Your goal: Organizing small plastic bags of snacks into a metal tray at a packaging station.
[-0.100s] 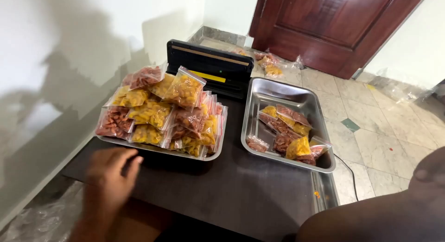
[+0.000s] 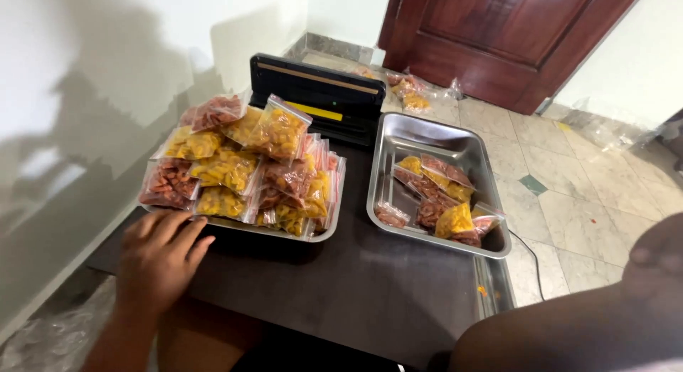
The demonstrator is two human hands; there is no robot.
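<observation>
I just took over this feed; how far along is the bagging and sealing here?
Done: the left tray is heaped with filled bags. In hand: nothing; the left hand rests flat on the table beside that tray. Left: the right tray holds only a few bags, and the sealer sits closed.

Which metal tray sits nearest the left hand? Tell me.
The heaped tray on the left, piled with bags of yellow and red snacks; the left hand rests just before it. The other tray is barely filled.

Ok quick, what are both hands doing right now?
Left hand: open, fingers flat on the dark table, right by the heaped tray of snack bags; holding nothing.
Right hand: out of view; only the arm shows.
</observation>
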